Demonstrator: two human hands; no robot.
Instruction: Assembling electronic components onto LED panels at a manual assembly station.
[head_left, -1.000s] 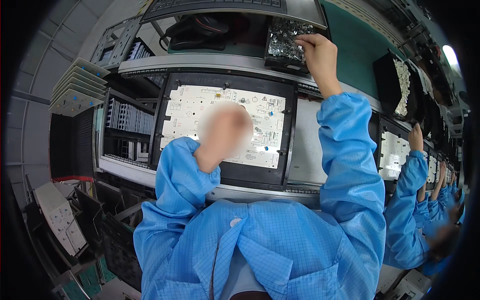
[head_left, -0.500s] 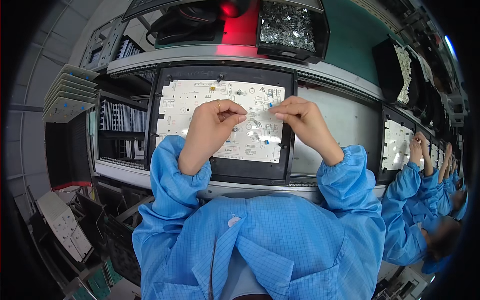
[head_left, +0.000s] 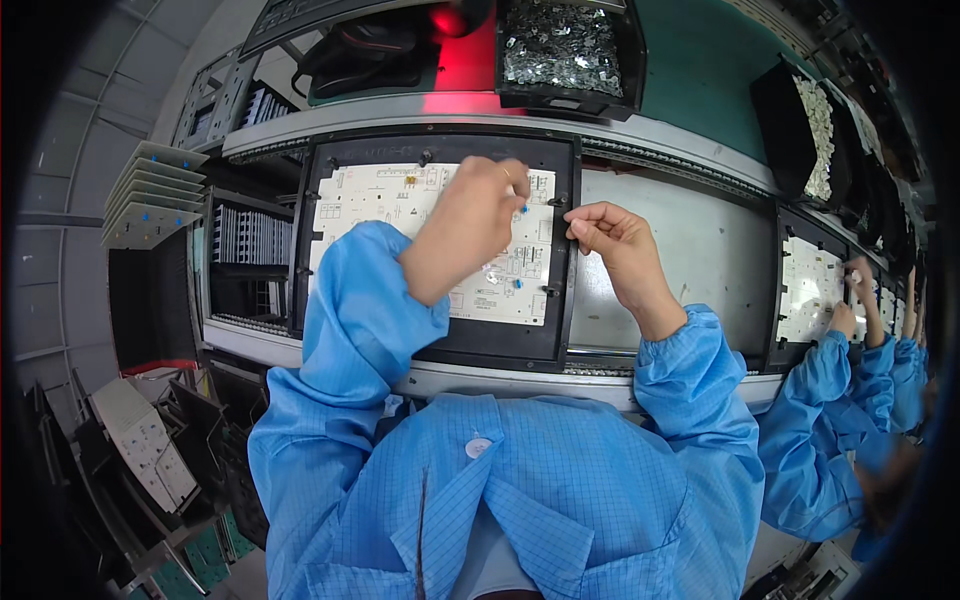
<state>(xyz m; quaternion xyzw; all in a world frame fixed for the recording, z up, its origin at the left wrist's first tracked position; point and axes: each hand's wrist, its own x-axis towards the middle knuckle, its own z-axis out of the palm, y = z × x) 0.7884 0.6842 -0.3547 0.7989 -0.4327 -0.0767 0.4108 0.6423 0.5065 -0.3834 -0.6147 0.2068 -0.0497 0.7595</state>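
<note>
A white circuit board (head_left: 385,235) lies in a black frame (head_left: 435,345) in front of me. It bears printed marks, a small yellow part (head_left: 410,181) and several small blue parts. My left hand (head_left: 475,220) is over the board's upper right area, its fingers bent down near a blue component (head_left: 524,209). Whatever its fingertips pinch is hidden. Just beyond the frame's right edge is my right hand (head_left: 622,250), with thumb and index finger drawn together. Anything between them is too small to make out.
Behind the rail, a black bin (head_left: 565,60) holds many small metal pieces. Another bin (head_left: 815,140) with pale parts stands farther right. Stacked boards (head_left: 150,200) are at the left. At the right, co-workers in blue sleeves (head_left: 810,390) handle another white board (head_left: 810,280).
My left hand has moved up and right across the board. My right hand has shifted right, off the board. The frame has moved slightly left in view.
</note>
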